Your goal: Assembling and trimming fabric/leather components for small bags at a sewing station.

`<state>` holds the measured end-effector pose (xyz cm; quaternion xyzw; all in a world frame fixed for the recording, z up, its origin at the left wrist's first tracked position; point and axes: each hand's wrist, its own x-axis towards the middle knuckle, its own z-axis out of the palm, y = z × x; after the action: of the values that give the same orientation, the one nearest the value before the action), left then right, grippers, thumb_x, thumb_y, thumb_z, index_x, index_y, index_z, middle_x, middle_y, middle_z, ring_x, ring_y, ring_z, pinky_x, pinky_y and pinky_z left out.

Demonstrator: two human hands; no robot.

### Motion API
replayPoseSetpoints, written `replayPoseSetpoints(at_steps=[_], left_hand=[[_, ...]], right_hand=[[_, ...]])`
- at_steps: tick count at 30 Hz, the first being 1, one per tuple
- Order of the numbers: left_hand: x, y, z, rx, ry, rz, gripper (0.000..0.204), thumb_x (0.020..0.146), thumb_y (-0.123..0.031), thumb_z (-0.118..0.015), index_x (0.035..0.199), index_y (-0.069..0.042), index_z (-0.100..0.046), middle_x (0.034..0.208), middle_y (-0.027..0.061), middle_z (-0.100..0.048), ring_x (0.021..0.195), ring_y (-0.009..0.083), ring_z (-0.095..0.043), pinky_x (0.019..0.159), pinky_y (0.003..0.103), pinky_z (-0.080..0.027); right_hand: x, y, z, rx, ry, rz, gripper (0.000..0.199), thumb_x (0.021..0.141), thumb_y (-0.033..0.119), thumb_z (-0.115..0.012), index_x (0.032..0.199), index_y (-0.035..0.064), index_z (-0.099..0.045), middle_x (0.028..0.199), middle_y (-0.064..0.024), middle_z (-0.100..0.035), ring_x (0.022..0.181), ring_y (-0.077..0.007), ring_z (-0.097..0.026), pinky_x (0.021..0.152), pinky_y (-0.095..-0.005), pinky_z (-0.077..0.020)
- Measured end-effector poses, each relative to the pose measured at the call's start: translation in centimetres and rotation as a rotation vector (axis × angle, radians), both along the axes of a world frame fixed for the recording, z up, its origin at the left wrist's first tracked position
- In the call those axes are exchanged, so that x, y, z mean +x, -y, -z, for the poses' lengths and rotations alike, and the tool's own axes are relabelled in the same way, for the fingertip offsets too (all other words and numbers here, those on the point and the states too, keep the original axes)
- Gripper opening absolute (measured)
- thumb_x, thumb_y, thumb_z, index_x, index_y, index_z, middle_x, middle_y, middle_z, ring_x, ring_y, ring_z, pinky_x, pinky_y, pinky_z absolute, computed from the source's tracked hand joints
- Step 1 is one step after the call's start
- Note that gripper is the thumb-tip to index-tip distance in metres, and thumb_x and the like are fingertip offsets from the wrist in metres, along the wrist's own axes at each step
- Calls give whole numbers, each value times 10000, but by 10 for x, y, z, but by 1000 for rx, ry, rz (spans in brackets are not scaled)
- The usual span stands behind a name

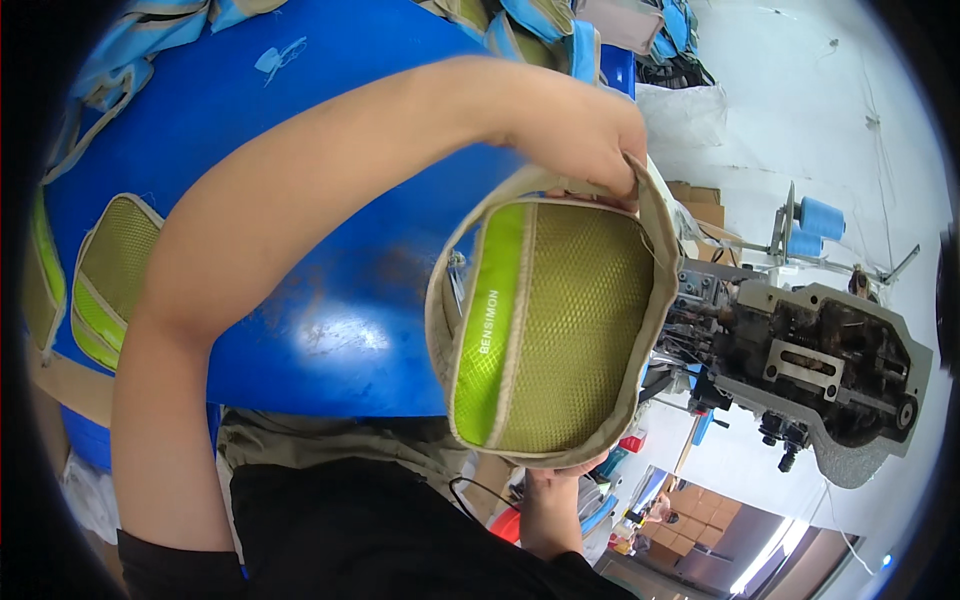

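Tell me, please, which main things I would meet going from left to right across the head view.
Olive-and-lime mesh pouch, light blue face mask, larger held bag with an olive mesh panel, grey metal machine.

the pouch [580,330] sits between left hand [590,145] and right hand [582,467] — table [370,260] to its left, machine [830,370] to its right, spools [822,217] near the machine. bags [160,50] lie at the table's far left — a scrap [278,60] beside them.

sewing workshop: machine [845,355], 2 thread spools [822,218]
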<state>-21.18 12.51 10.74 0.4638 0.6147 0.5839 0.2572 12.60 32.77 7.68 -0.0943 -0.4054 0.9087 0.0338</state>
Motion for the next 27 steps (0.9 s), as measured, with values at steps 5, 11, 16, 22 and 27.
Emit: replayPoseSetpoints(at_steps=[5,11,16,22,27], left_hand=[[3,10,-6,30,-126,-2,292,990,-189,-587,1094,44,-729,858,59,-724,771,130,-600,722,325,-513],[8,10,11,-33,-220,-71,284,989,-208,-618,1086,41,-716,854,112,-712,788,168,-626,758,345,-517],[79,40,36,68,-126,-562,342,974,-167,-651,1277,-8,-643,1107,178,-718,1047,272,-706,891,374,-547],[198,65,40,2,109,-727,658,919,-25,-712,1518,-31,-440,1241,168,-662,1151,223,-651,939,367,-556],[266,81,12,-140,137,-749,786,870,14,-755,1561,-35,-383,1256,139,-627,1002,171,-668,794,305,-576]], right_hand=[[-3,0,0,53,-21,-29,635,941,341,-629,1473,10,-528,1512,-171,-551,1378,-348,-539,1174,-510,-405],[-2,12,-6,158,75,35,627,947,324,-648,1470,0,-526,1508,-162,-554,1378,-351,-537,1185,-502,-389],[-10,31,-25,300,93,72,542,964,355,-720,1385,40,-585,1455,-129,-595,1373,-307,-537,1179,-518,-389],[15,57,-47,314,80,55,359,972,273,-731,1182,10,-608,1014,-83,-718,805,-166,-690,759,-336,-590],[46,69,-57,107,-51,-58,167,1024,87,-672,1162,12,-616,1107,-48,-709,943,-46,-608,827,-225,-485]])
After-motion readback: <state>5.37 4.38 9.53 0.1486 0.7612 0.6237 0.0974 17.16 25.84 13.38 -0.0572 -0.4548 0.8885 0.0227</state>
